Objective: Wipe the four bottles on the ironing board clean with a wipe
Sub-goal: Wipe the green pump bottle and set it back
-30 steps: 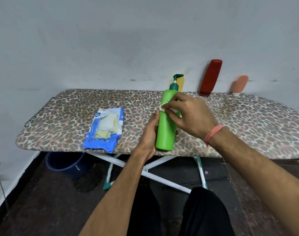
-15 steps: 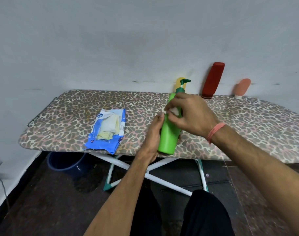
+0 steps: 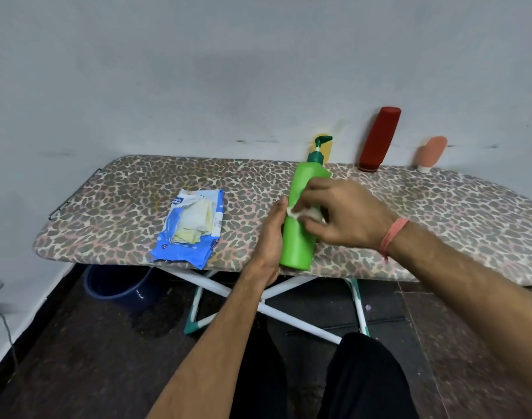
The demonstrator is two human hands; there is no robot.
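Now right hand [image 3: 346, 216] grip pinching wipe [image 3: 307, 213] lower on green bottle [image 3: 301, 219], left hand [image 3: 269, 237] flat, steadying it

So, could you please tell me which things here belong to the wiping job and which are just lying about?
Job: green plastic pump bottle, white wipe, red bottle, peach tube, yellow bottle, blue wipe packet.
Lying about: dark blue bucket.

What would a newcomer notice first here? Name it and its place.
First, the bright green pump bottle near the front edge of the leopard-print ironing board, steadied by the left hand while the right hand rubs a wipe on it. Then the red bottle leaning on the wall behind.
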